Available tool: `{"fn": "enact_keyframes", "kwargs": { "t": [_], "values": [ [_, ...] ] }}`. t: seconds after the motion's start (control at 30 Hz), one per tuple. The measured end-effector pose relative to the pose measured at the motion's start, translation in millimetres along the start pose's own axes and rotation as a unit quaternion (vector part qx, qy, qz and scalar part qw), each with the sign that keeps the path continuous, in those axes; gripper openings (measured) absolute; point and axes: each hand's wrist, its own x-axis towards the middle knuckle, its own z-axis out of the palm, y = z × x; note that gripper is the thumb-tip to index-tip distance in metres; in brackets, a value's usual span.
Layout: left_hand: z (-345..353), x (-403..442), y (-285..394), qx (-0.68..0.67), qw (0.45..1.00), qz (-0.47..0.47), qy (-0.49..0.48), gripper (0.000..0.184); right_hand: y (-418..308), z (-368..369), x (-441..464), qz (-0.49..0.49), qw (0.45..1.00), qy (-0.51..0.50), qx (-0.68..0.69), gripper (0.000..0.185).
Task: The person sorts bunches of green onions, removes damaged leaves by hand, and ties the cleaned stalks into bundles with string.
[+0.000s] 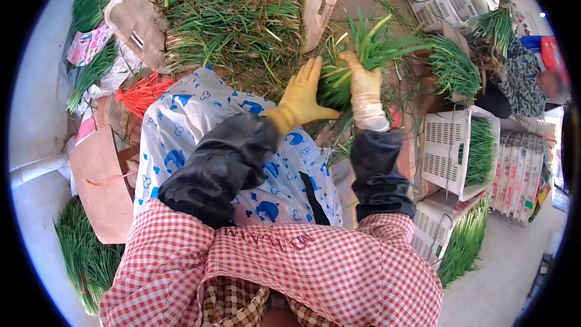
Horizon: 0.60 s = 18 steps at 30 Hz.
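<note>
A bunch of green chives [336, 82] with a few yellowed leaves lies in front of me, its leaves fanning out to the upper right. My right hand [365, 94], in a pale yellow glove, is closed on the bunch from its right side; some of its fingers are hidden. On the left side of the bunch is my left hand [304, 97], in a yellow rubber glove, with fingers stretched and thumb apart. Its thumb reaches to the lower edge of the leaves; whether it presses on them I cannot tell. A white plastic sheet with blue prints [200, 127] covers my lap.
Ahead stands a big crate [315, 0] heaped with loose chives [236, 18]. Red ties [144, 92] lie to its left. Crates of chives [445, 145] line the right side, and a person in camouflage [523, 85] is beyond. A brown board [100, 184] leans at left.
</note>
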Motion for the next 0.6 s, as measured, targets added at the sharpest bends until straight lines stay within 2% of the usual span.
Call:
{"fn": "enact_keyframes", "kwargs": {
  "t": [0.03,0.07,0.1,0.13,0.17,0.2,0.23,0.27,0.3,0.33,0.4,0.47,0.5,0.53,0.57,0.6],
  "values": [
    [3.7,4.6,7.2,-0.026,0.999,-0.031,-0.013,0.125,1.5,12.0,-9.0,0.005,1.000,0.004,0.026,0.030],
    [15.4,7.0,3.2,-0.031,0.997,-0.005,0.068,0.114,-0.4,23.9,-22.8,0.053,0.998,0.014,0.020,0.035],
    [29.4,16.0,-14.0,-0.079,0.996,-0.005,0.035,0.101,5.2,32.8,-30.5,0.041,0.997,-0.059,0.026,0.044],
    [32.4,17.0,-18.0,-0.143,0.989,-0.019,0.042,0.084,9.9,37.2,-36.9,0.031,0.990,-0.133,0.033,0.054],
    [34.9,14.8,-22.0,-0.273,0.959,-0.054,0.053,0.067,10.0,35.9,-45.0,-0.023,0.986,-0.162,-0.015,0.067],
    [35.1,14.2,-26.3,-0.442,0.891,-0.085,0.064,0.051,9.0,33.6,-52.5,-0.079,0.977,-0.190,-0.061,0.081],
    [23.2,12.5,-20.0,-0.574,0.809,-0.101,0.081,0.037,7.8,21.7,-54.6,-0.049,0.965,-0.237,-0.102,0.094],
    [7.7,6.5,-15.5,-0.410,0.901,-0.127,0.061,0.035,2.6,10.7,-58.9,-0.049,0.965,-0.236,-0.100,0.094],
    [5.6,7.9,-21.9,-0.462,0.872,-0.160,0.023,0.035,-5.9,-0.6,-63.1,-0.122,0.963,-0.215,-0.103,0.090],
    [3.6,10.0,-23.5,-0.517,0.841,-0.150,0.047,0.030,-12.9,-13.4,-67.0,-0.196,0.956,-0.193,-0.106,0.087],
    [-5.5,9.6,-21.4,-0.483,0.850,-0.196,0.076,0.031,-9.8,-53.5,-74.7,-0.092,0.989,-0.117,-0.024,0.079],
    [-2.4,10.7,-32.8,-0.468,0.856,-0.206,0.070,0.034,28.0,-99.8,-75.7,0.005,0.999,-0.015,0.051,0.071],
    [-0.3,10.7,-37.7,-0.454,0.861,-0.218,0.069,0.037,67.0,-126.6,-71.9,0.005,0.999,-0.007,0.053,0.071],
    [0.7,10.7,-38.7,-0.452,0.863,-0.218,0.060,0.037,114.7,-153.7,-67.0,0.085,0.995,0.043,0.030,0.069],
    [0.2,12.4,-37.7,-0.427,0.875,-0.225,0.030,0.047,147.6,-170.1,-64.9,0.162,0.983,0.090,0.008,0.067],
    [-2.2,15.1,-36.4,-0.400,0.887,-0.231,0.002,0.056,158.5,-169.8,-68.5,0.240,0.967,0.062,-0.049,0.078]
  ]
}}
